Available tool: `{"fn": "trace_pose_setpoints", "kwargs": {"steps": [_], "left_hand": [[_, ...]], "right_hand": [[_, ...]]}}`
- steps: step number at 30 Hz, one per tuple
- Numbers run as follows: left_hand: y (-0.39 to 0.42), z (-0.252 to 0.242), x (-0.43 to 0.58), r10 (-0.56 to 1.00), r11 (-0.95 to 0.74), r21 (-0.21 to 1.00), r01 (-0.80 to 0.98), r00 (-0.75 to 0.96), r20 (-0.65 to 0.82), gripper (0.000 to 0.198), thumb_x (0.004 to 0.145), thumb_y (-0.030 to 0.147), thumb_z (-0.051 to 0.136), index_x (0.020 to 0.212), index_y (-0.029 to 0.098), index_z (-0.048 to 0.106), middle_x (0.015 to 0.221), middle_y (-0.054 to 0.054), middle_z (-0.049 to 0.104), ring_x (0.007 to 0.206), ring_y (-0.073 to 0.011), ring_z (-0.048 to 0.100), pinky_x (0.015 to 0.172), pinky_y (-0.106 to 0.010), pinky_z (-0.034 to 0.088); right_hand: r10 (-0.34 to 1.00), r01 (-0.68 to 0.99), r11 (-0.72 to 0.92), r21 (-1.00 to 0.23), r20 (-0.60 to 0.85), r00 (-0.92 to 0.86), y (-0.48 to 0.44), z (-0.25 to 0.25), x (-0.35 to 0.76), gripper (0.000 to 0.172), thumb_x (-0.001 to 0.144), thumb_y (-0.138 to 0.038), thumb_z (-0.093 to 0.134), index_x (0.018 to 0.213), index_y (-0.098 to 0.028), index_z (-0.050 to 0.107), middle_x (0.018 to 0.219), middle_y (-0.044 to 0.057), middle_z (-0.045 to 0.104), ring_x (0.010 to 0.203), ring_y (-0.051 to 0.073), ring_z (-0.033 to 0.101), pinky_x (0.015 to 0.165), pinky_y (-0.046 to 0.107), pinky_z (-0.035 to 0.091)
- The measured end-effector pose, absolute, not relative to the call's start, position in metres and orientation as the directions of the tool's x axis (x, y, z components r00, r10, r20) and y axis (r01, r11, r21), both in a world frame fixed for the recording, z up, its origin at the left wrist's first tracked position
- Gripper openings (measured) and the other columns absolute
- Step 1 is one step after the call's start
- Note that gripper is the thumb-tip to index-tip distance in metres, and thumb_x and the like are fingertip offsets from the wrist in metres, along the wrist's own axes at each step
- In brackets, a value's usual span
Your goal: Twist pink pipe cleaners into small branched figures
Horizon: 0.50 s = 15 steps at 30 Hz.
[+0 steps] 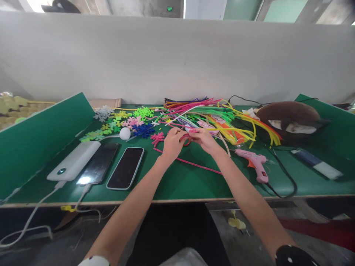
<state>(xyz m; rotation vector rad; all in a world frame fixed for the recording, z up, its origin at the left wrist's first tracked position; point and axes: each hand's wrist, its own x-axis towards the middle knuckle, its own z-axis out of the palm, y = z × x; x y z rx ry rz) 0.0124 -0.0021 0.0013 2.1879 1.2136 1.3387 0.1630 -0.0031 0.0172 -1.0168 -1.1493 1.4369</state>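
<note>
My left hand [172, 142] and my right hand [204, 139] meet above the middle of the green table, fingers pinched together. Between the fingertips is a short pink pipe cleaner piece, partly covered by the fingers. A red loop [187, 142] shows just under them; I cannot tell what it belongs to. One long pink pipe cleaner [198, 164] lies on the table below my hands, running toward the right forearm. Just left of my left hand rests a pink snowflake-like shape [157, 138] of bent pipe cleaners.
Behind my hands lies a heap of coloured pipe cleaners [194, 108]. Finished-looking shapes, including a blue one [143, 130], spread to the left. Two phones [126, 169] and a white power bank [74, 161] lie front left. A pink glue gun [253, 162] with its cable lies right.
</note>
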Motion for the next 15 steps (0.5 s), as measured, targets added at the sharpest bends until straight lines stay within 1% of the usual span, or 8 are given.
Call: {"fn": "trace_pose_setpoints", "kwargs": {"steps": [2, 4, 7, 9, 11, 12, 13, 15], "left_hand": [[-0.002, -0.001, 0.012, 0.751, -0.638, 0.586, 0.5, 0.237, 0.616, 0.014, 0.08, 0.022, 0.053, 0.077, 0.022, 0.067, 0.083, -0.006, 0.06, 0.084, -0.0194, 0.051, 0.078, -0.031, 0.038], [-0.001, -0.001, 0.012, 0.75, -0.647, 0.598, 0.473, 0.25, 0.613, 0.016, 0.08, 0.022, 0.052, 0.075, 0.022, 0.067, 0.08, -0.006, 0.061, 0.081, -0.0194, 0.051, 0.079, -0.032, 0.037], [-0.001, 0.002, 0.012, 0.837, -0.546, 0.727, 0.417, 0.237, 0.493, 0.015, 0.073, 0.015, 0.054, 0.063, 0.019, 0.065, 0.069, -0.005, 0.059, 0.071, -0.0177, 0.05, 0.073, -0.032, 0.037], [-0.001, 0.006, 0.011, 0.939, -0.33, 0.885, 0.33, 0.212, 0.271, 0.015, 0.066, 0.011, 0.055, 0.052, 0.017, 0.059, 0.056, -0.003, 0.053, 0.058, -0.0144, 0.045, 0.064, -0.031, 0.035], [0.0, 0.011, 0.01, 0.971, 0.014, 0.992, 0.127, 0.234, -0.044, 0.016, 0.062, 0.01, 0.054, 0.047, 0.016, 0.054, 0.048, -0.001, 0.045, 0.048, -0.0109, 0.038, 0.054, -0.028, 0.031], [0.0, 0.013, 0.009, 0.937, 0.185, 0.982, 0.023, 0.298, -0.184, 0.015, 0.062, 0.009, 0.053, 0.048, 0.015, 0.054, 0.047, -0.001, 0.044, 0.047, -0.0098, 0.036, 0.052, -0.027, 0.03], [0.001, 0.014, 0.008, 0.907, 0.283, 0.958, -0.045, 0.337, -0.252, 0.014, 0.062, 0.009, 0.052, 0.05, 0.014, 0.054, 0.047, -0.001, 0.044, 0.046, -0.009, 0.036, 0.051, -0.027, 0.029], [0.001, 0.016, 0.007, 0.877, 0.361, 0.924, -0.123, 0.383, -0.291, 0.011, 0.064, 0.01, 0.052, 0.054, 0.013, 0.056, 0.051, -0.002, 0.046, 0.048, -0.0082, 0.038, 0.051, -0.026, 0.03]], "right_hand": [[0.982, -0.186, -0.098, -0.978, -0.065, -0.175, -0.004, 0.017, 0.163, 0.022, 0.052, -0.029, 0.076, 0.059, -0.016, 0.061, 0.058, -0.001, 0.056, 0.058, 0.011, 0.051, 0.063, 0.028, 0.041], [0.979, -0.172, -0.107, -0.979, -0.074, -0.19, -0.004, 0.016, 0.162, 0.02, 0.053, -0.028, 0.075, 0.059, -0.016, 0.061, 0.058, -0.001, 0.056, 0.059, 0.011, 0.052, 0.063, 0.028, 0.041], [0.974, -0.086, -0.039, -0.995, -0.019, -0.226, -0.003, 0.015, 0.161, 0.018, 0.055, -0.027, 0.073, 0.058, -0.015, 0.06, 0.058, -0.001, 0.055, 0.058, 0.011, 0.05, 0.064, 0.029, 0.04], [0.966, 0.011, 0.061, -0.998, 0.056, -0.254, -0.003, 0.016, 0.16, 0.016, 0.056, -0.025, 0.072, 0.058, -0.015, 0.059, 0.058, -0.001, 0.054, 0.059, 0.011, 0.049, 0.065, 0.029, 0.039], [0.947, 0.079, 0.161, -0.984, 0.132, -0.291, -0.004, 0.017, 0.16, 0.014, 0.06, -0.024, 0.07, 0.061, -0.016, 0.059, 0.061, -0.002, 0.054, 0.061, 0.012, 0.049, 0.065, 0.029, 0.039], [0.937, 0.093, 0.197, -0.976, 0.159, -0.31, -0.005, 0.018, 0.161, 0.013, 0.062, -0.025, 0.068, 0.063, -0.016, 0.059, 0.063, -0.002, 0.054, 0.062, 0.012, 0.049, 0.065, 0.029, 0.038], [0.931, 0.097, 0.222, -0.97, 0.181, -0.317, -0.005, 0.019, 0.161, 0.013, 0.064, -0.026, 0.067, 0.064, -0.016, 0.058, 0.063, -0.002, 0.054, 0.062, 0.012, 0.048, 0.064, 0.028, 0.038], [0.927, 0.085, 0.247, -0.965, 0.21, -0.309, -0.006, 0.021, 0.163, 0.014, 0.067, -0.027, 0.065, 0.066, -0.016, 0.057, 0.063, -0.002, 0.053, 0.062, 0.011, 0.047, 0.063, 0.027, 0.036]]}}
